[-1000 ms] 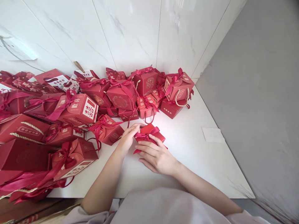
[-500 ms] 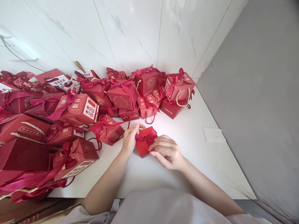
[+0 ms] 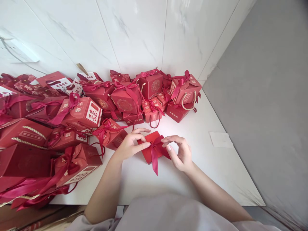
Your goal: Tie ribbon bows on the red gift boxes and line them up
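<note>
A small bright red gift box (image 3: 145, 154) rests on the white table in front of me, a dark pink ribbon (image 3: 154, 163) tied over its top. One ribbon tail hangs down the near side. My left hand (image 3: 132, 144) is at the box's left side, thumb and a finger closed in on the bow near the knot, another finger stretched past the far edge. On the other side, my right hand (image 3: 181, 152) has its thumb and bent fingers around the right part of the ribbon. The fingertips partly hide the bow's loops.
Many red gift boxes (image 3: 80, 109) with ribbons and cord handles are heaped on the left and along the tiled wall (image 3: 139, 32). The nearest ribboned box (image 3: 113, 136) stands just beyond my left hand. A white paper piece (image 3: 220, 140) lies right on the table (image 3: 211, 173).
My left hand has moved from the box's side onto the bow. My right hand has shifted slightly right, fingers now at the ribbon's right part. A ribbon tail now hangs toward me.
</note>
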`<action>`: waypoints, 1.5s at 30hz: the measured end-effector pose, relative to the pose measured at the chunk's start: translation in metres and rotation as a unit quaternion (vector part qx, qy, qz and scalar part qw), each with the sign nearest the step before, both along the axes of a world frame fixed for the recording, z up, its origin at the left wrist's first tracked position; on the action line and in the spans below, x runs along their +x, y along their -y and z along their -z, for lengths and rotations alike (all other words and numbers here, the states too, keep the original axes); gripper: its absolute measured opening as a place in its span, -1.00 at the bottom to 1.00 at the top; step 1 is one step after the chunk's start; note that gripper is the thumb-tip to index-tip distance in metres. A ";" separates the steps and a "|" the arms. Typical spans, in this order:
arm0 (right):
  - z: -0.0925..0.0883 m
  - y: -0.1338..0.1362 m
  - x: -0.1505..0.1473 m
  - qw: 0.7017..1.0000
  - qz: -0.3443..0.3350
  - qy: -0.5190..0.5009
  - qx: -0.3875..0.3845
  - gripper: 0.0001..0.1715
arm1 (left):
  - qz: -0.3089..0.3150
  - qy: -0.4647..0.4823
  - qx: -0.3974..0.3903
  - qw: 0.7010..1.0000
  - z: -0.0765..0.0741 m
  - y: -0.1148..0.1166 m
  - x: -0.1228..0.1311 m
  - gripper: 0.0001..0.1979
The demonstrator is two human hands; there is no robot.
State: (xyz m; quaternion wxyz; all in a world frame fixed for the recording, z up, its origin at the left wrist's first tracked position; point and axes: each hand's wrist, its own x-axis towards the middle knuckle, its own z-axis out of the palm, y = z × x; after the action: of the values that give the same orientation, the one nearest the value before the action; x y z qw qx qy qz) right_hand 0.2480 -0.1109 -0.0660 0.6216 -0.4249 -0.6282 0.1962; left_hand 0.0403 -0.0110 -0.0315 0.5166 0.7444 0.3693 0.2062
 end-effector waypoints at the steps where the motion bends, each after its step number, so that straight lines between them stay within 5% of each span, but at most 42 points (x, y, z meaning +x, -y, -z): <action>1: 0.000 0.000 0.000 1.000 0.002 -0.001 -0.003 -0.68 | 0.006 -0.003 0.001 1.000 -0.001 0.001 0.000 -0.75; 10: 0.004 -0.003 -0.001 1.000 0.014 0.005 -0.006 -0.65 | 0.058 0.023 -0.024 0.998 -0.003 -0.002 -0.001 -0.72; 33: 0.004 -0.005 -0.003 0.998 0.030 -0.006 -0.055 -0.76 | 0.070 0.018 0.005 0.997 -0.003 0.002 0.002 -0.76; 40: 0.002 -0.011 -0.002 0.991 0.037 -0.049 -0.122 -0.80 | 0.067 0.101 0.000 0.993 -0.002 -0.003 -0.006 -0.66; 45: 0.004 -0.017 0.001 0.957 -0.047 -0.121 -0.261 -0.63 | 0.027 0.067 0.024 0.997 0.000 0.000 0.001 -0.72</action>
State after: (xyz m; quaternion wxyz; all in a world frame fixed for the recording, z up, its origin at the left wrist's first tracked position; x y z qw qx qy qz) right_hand 0.2489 -0.0942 -0.0696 0.5503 -0.5157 -0.4946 0.4320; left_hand 0.0411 -0.0107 -0.0311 0.5280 0.7504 0.3086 0.2507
